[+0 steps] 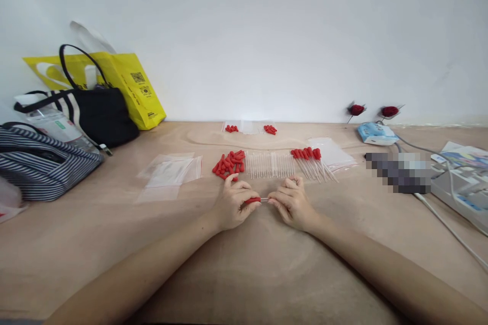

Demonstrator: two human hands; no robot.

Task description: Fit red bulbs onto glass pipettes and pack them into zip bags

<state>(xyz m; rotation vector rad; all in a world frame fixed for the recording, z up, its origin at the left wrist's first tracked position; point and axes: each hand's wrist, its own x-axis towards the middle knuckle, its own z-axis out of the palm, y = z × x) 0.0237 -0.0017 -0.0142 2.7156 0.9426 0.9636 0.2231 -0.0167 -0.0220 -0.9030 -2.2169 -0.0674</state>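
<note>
My left hand [233, 203] pinches a red rubber bulb [252, 200] over the wooden table [244, 264]. My right hand [292, 203] pinches a clear thin tube [264, 199] whose end meets that bulb. Just beyond my hands lie a pile of loose red bulbs [230, 163], a row of clear tubes [270, 164] and several tubes fitted with red bulbs [309, 158]. Both hands are closed in a pinch.
Clear plastic bags [169, 175] lie to the left, more [331, 152] to the right. Striped bags [41, 162], a black bag [101, 114] and a yellow bag [129, 86] stand at far left. A blue-white device [376, 133], cables and boxes [461, 177] are at right. Small bulb packs [249, 128] lie by the wall.
</note>
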